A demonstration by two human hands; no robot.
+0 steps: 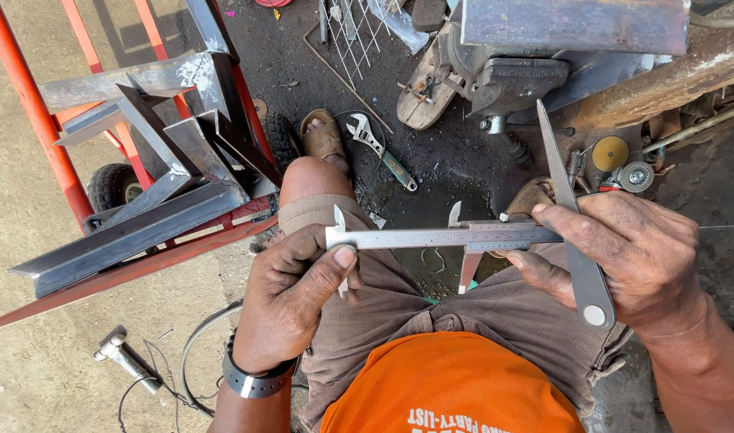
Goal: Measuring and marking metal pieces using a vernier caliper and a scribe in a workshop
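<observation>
A steel vernier caliper [431, 237] lies level between my two hands, above my knees. My left hand [291, 293] pinches its fixed-jaw end with the thumb on top. My right hand [623, 256] grips the caliper's sliding part and also holds a metal divider [571, 224] whose pointed legs reach up past the fingers. The caliper's jaws stand apart with nothing between them. A dark band sits on my left wrist.
Several steel angle pieces [154, 172] are stacked on a red trolley [38, 120] at the left. An adjustable wrench [380, 150] lies on the dark floor beside my sandalled foot [323, 136]. A bench vise [515, 80] and grinding discs [623, 164] sit at the upper right. A cable runs at lower left.
</observation>
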